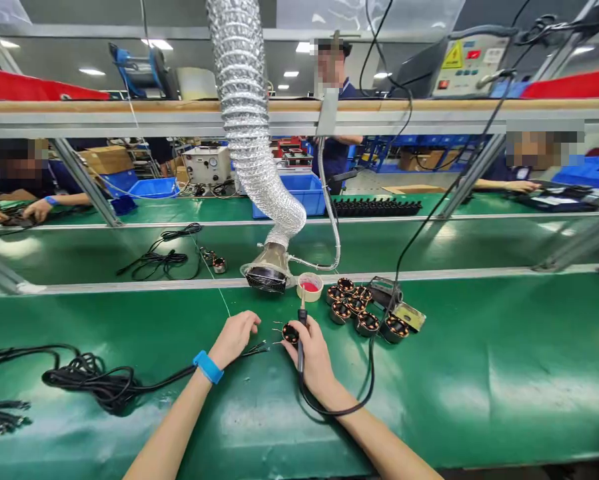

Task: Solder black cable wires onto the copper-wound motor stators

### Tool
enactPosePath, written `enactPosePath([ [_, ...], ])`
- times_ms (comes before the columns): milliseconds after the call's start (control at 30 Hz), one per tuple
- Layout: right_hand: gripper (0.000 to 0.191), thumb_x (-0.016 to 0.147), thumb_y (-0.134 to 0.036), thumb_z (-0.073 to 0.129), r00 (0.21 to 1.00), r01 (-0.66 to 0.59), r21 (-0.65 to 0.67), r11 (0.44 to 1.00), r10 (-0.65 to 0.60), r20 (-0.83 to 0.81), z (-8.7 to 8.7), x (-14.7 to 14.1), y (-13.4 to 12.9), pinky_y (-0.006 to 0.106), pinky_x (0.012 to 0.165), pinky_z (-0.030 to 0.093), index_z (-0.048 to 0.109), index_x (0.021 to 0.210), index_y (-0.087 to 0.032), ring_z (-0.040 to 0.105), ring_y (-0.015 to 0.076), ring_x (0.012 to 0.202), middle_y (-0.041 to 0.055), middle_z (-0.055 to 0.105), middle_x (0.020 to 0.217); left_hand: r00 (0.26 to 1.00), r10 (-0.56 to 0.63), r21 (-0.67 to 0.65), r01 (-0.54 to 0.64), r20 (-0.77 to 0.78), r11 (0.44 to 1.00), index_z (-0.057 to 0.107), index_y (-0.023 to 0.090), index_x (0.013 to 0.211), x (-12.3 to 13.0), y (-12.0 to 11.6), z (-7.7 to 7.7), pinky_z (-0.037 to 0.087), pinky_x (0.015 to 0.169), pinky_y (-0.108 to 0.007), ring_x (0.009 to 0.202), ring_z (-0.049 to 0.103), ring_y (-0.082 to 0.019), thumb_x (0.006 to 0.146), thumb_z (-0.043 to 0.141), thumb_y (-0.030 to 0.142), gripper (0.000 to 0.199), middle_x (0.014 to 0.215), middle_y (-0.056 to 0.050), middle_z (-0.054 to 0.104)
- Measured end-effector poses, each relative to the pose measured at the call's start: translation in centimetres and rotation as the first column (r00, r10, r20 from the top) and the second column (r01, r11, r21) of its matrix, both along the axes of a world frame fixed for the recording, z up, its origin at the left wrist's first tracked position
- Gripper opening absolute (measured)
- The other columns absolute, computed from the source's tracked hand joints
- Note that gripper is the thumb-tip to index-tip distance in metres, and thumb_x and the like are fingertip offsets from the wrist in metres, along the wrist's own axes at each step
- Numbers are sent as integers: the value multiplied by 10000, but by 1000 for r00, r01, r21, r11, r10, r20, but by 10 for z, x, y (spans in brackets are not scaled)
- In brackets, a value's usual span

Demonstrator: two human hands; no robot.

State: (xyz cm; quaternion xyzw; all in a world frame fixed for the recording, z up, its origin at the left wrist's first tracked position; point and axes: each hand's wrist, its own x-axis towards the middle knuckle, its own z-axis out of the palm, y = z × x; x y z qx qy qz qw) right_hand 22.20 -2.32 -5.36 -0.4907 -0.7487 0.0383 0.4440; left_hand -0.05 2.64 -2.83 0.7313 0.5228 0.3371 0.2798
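My right hand [315, 353] is wrapped round a soldering iron [302, 347], its tip pointing up and away. The same hand steadies a small round motor stator [290, 333] with copper windings, whose thin leads stick out to the left. My left hand [239, 337], with a blue wristband, has its fingers curled together left of the stator. A thin solder wire [219, 287] runs down from above into this hand; the grip itself is partly hidden. Below the hand, a black cable [169, 381] ends in bare wire tips near the stator.
Several stators [356, 303] stand on the right beside a metal iron stand [386, 290]. A roll of tape [310, 287] and a fume extraction hood [269, 267] are ahead. Coiled cables [94, 380] lie left. The iron's cord loops over my right forearm. Co-workers sit beyond the shelf.
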Motion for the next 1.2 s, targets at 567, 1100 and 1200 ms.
enactPosePath([
  [567,521,786,-32,728,983,-94,-19,995,89,-162,-8,0,2,356,916,561,521,1215,-243,616,236,1076,94,494,1226,849,119,-533,208,514,820,599,135,759,50,9,4,107,410,-215,422,164,-32,673,703,536,423,576,71,398],
  [1100,436,842,-101,688,974,-106,-73,992,88,-209,-9,1,1,372,937,554,522,1219,-246,621,248,1091,99,493,1233,771,120,-550,326,625,769,616,122,753,47,-5,4,70,423,-222,427,164,-18,718,742,493,393,618,48,461],
  [1200,420,857,-114,676,973,-111,-78,991,92,-211,-9,1,0,383,939,551,519,1222,-249,615,251,1094,101,489,1234,773,141,-554,301,618,776,652,119,809,46,-5,5,73,423,-227,422,165,-20,731,720,520,415,637,41,487],
])
